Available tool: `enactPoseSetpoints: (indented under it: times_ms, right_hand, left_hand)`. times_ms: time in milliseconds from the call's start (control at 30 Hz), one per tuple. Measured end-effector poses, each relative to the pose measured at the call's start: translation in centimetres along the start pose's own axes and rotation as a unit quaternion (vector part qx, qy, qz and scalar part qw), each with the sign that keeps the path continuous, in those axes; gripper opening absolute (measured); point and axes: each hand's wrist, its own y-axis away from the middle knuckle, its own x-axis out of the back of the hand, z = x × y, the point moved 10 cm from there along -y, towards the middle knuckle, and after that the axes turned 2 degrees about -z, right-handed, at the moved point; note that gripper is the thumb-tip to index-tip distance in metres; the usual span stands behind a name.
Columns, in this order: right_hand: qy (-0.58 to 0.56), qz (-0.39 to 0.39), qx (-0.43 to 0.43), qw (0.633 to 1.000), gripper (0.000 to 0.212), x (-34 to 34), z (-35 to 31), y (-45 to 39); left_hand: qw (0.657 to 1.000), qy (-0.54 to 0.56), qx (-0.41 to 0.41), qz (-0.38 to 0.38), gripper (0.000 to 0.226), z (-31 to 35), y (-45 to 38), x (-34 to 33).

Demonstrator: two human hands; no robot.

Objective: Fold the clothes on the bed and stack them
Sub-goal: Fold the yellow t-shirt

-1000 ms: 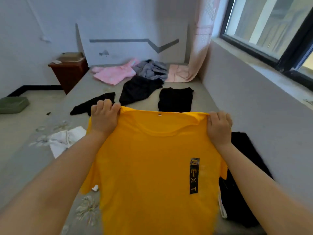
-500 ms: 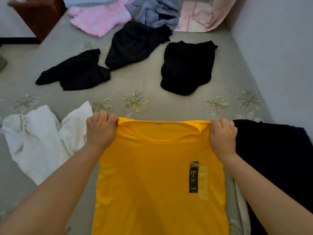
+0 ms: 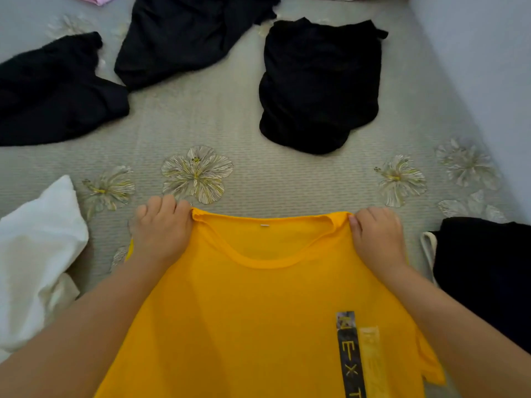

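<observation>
Plainly, yellow T-shirt (image 3: 258, 320): light, limp; best held at its 2 shoulders
Left hand (image 3: 161, 231): gripping 1 shoulder
Right hand (image 3: 376, 237): gripping the other

The only text that can be read stands on the yellow T-shirt (image 3: 258, 326), in the lower right part of the frame. There a narrow dark vertical strip (image 3: 349, 357) carries light letters one under another: "E", "X" and "T" are clear, and the letter above them looks like an "N", so the word seems to be "NEXT". Just beside this strip, on its right, there is a pale yellow strip (image 3: 371, 360) with faint marks which are too washed out to read, and the small white tag (image 3: 264, 225) inside the collar shows no readable text.
</observation>
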Motion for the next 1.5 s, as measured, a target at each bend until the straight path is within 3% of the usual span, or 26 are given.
enactPoseSetpoints:
  times_ms: [200, 300, 467, 633, 833, 933, 1067, 1167, 1267, 1400, 1500]
  right_hand:
    - [0.035, -0.047, -0.023, 0.998, 0.019, -7.4, 0.1, -1.2]
    - [0.027, -0.055, -0.057, 0.997, 0.031, -9.1, 1.2, -1.0]
    - [0.040, -0.035, 0.008, 0.999, 0.030, -8.9, 0.2, -1.6]
    - [0.071, -0.031, 0.073, 0.994, 0.030, -9.0, -0.5, -2.2]
    - [0.122, -0.016, 0.070, 0.990, 0.032, -8.9, 0.1, -4.2]
    - [0.161, -0.016, 0.035, 0.986, 0.033, -9.1, 0.0, -5.9]
    - [0.068, -0.129, -0.082, 0.986, 0.044, -10.3, 1.9, -5.9]
    - [0.001, -0.100, -0.144, 0.985, 0.044, -6.8, 4.7, -3.0]
    - [-0.019, -0.154, -0.232, 0.960, 0.036, -4.4, 9.4, 3.1]
    - [0.009, -0.250, -0.269, 0.930, 0.029, -3.6, 11.2, 9.0]
    - [0.026, -0.263, -0.252, 0.931, 0.021, -3.8, 11.0, 8.8]
  left_hand:
    - [0.998, 0.039, 0.020, -0.045, 0.032, -0.2, -1.5, -7.5]
    - [0.995, 0.074, 0.043, -0.047, 0.026, -0.8, -1.5, -9.2]
    - [0.993, 0.089, 0.051, -0.057, 0.042, -1.1, -1.7, -9.7]
    - [0.995, 0.087, 0.038, -0.043, 0.033, -1.4, -2.2, -9.8]
    - [0.996, 0.054, 0.059, -0.045, 0.032, -3.5, -4.1, -9.8]
    - [0.993, 0.048, 0.084, -0.064, 0.026, -4.1, -5.0, -9.8]
    - [0.987, 0.087, 0.111, -0.074, 0.036, -3.0, -5.2, -8.8]
    - [0.987, 0.146, 0.047, -0.042, 0.043, 1.2, -3.6, -6.7]
    - [0.983, 0.183, -0.004, -0.023, 0.047, 5.8, -0.5, -5.3]
    - [0.970, 0.216, -0.054, -0.100, 0.044, 11.5, 3.4, -7.2]
    - [0.962, 0.205, 0.000, -0.178, 0.059, 12.2, 5.0, -9.4]
